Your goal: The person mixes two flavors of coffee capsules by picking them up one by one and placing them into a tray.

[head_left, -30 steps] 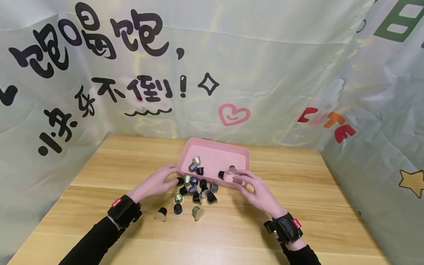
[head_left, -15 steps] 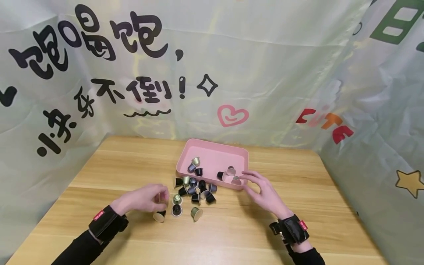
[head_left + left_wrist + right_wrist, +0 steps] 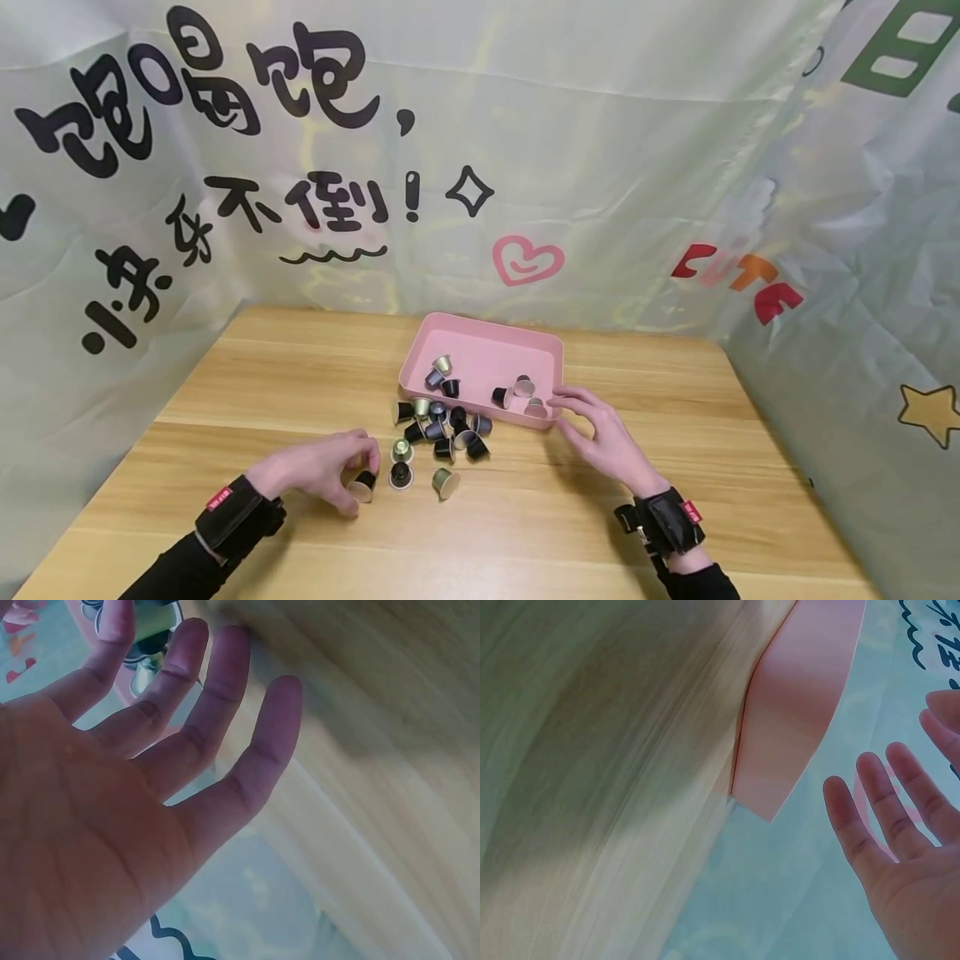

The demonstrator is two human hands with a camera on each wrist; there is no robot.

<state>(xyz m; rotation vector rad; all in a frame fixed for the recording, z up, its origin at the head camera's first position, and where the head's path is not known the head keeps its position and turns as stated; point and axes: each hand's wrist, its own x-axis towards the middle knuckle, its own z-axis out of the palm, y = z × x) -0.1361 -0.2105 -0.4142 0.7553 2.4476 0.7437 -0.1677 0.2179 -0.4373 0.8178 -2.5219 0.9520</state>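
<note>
My left hand [image 3: 324, 469] is lowered at a coffee capsule [image 3: 362, 487] with a black body and pale lid, lying on its side on the wooden table. Thumb and index finger stand on either side of this capsule in the head view; its other fingers are loosely extended in the left wrist view. My right hand [image 3: 603, 436] hovers with loosely spread fingers at the right front corner of a pink tray [image 3: 480, 329], fingertips right at the rim. Inside the tray, several capsules [image 3: 450, 388] lie at the left and others [image 3: 523, 386] at the right.
A pile of dark capsules [image 3: 444, 448] lies against the tray's front side. Nearer stand a green capsule [image 3: 402, 451] and a black one [image 3: 401, 474], with an olive capsule [image 3: 444, 482] on its side. Printed cloth [image 3: 637, 167] encloses the table [image 3: 480, 550].
My left hand has moved from the tray's left corner down and left to the lone black capsule, its thumb and index spreading around it. My right hand has shifted slightly right, away from the tray.
</note>
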